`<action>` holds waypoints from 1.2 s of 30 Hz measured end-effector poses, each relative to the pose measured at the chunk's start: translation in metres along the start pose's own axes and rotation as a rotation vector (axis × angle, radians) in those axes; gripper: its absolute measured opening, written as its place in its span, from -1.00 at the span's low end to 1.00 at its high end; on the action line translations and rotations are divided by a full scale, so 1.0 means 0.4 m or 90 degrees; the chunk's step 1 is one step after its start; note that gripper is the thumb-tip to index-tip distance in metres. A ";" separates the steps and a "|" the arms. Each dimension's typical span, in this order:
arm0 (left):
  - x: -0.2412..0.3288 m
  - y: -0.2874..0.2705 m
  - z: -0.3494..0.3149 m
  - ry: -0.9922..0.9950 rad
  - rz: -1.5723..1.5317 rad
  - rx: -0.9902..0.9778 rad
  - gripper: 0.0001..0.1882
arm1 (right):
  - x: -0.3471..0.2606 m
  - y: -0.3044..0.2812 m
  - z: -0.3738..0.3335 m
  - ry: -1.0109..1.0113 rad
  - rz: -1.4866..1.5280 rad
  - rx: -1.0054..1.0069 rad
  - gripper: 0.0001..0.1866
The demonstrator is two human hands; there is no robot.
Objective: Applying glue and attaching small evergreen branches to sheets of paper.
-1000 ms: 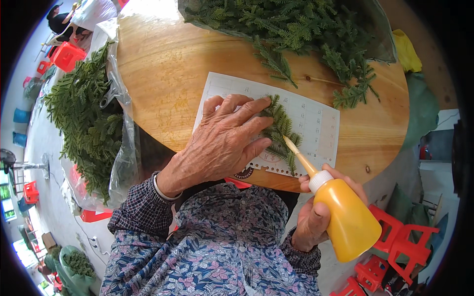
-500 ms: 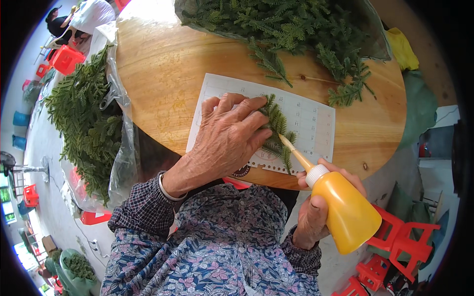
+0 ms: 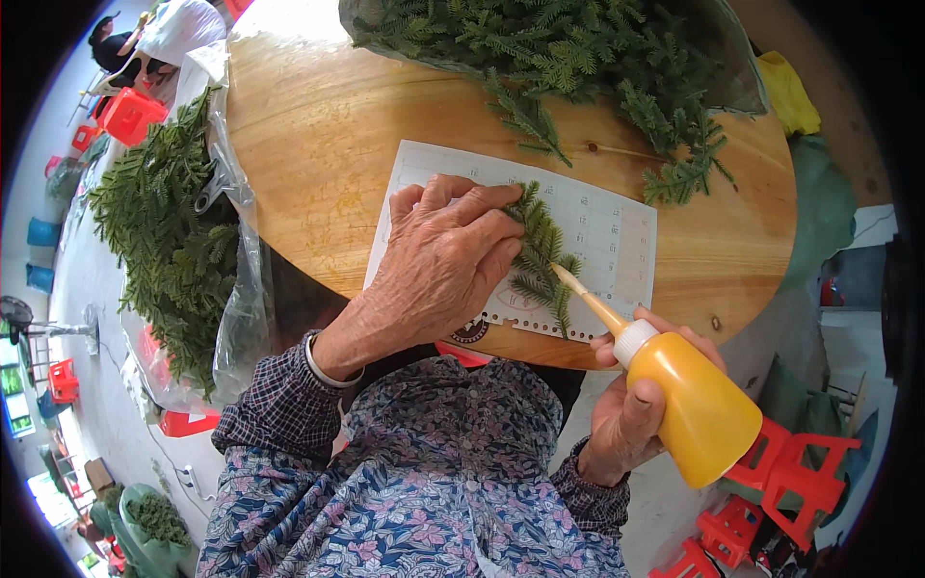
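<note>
On a white calendar sheet point(image 3: 617, 236), a small green fir sprig point(image 3: 540, 241) lies under the fingertips of my left hand point(image 3: 429, 255), which pinches it near its upper left end. My right hand point(image 3: 621, 433) is wrapped round a yellow squeeze bottle point(image 3: 692, 405) with a white collar and a long, tapered nozzle. The bottle tilts so that its nozzle tip is at the sprig's right side twigs. Whether the tip touches the needles, and whether anything comes out of it, I cannot make out.
The round wooden table point(image 3: 308, 154) bears a bag of fir sprigs point(image 3: 568, 48) at the far side, some spilling out. More fir branches point(image 3: 169, 231) lie in clear plastic at the left. Red stools point(image 3: 805, 472) stand at lower right; a person point(image 3: 116, 48) sits far off at upper left.
My right hand and the yellow bottle have shifted slightly to the right, and the nozzle tip with them. My left hand stays on the sprig, almost unmoved.
</note>
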State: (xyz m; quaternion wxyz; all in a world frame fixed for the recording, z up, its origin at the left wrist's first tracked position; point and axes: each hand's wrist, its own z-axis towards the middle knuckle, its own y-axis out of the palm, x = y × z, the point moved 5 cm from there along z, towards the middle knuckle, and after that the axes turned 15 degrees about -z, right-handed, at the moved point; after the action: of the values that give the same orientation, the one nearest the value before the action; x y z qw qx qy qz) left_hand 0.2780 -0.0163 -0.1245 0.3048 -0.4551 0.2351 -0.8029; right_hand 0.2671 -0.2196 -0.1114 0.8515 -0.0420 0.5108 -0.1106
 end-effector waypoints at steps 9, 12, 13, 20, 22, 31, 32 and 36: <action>0.014 0.014 0.005 -0.026 0.007 0.042 -0.77 | 0.007 -0.007 -0.001 -0.047 -0.055 -0.018 -0.40; 0.013 0.015 0.006 -0.018 -0.005 0.043 -0.75 | 0.004 -0.003 0.002 -0.019 -0.027 -0.007 -0.40; 0.013 0.015 0.006 -0.015 -0.010 0.044 -0.74 | 0.003 -0.002 0.003 -0.006 -0.012 -0.003 -0.40; 0.013 0.012 -0.002 0.003 0.011 0.044 -0.74 | -0.005 -0.004 0.012 0.054 0.051 0.004 -0.27; 0.012 0.013 -0.003 0.006 0.016 0.042 -0.73 | -0.007 -0.011 0.012 0.034 0.046 0.002 -0.27; 0.010 0.011 -0.006 0.014 0.027 0.045 -0.72 | -0.027 0.004 0.015 0.028 0.028 0.021 -0.27; 0.011 0.010 -0.006 0.014 0.031 0.043 -0.72 | -0.029 0.009 0.016 0.034 0.024 0.017 -0.27; 0.012 0.008 -0.007 0.016 0.034 0.046 -0.72 | -0.034 0.016 0.012 0.038 0.001 0.009 -0.26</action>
State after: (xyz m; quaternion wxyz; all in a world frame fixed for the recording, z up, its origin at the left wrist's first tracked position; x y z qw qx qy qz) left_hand 0.2745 -0.0216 -0.1252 0.3394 -0.4273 0.2216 -0.8082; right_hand 0.2663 -0.2105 -0.0986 0.8362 -0.0325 0.5352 -0.1151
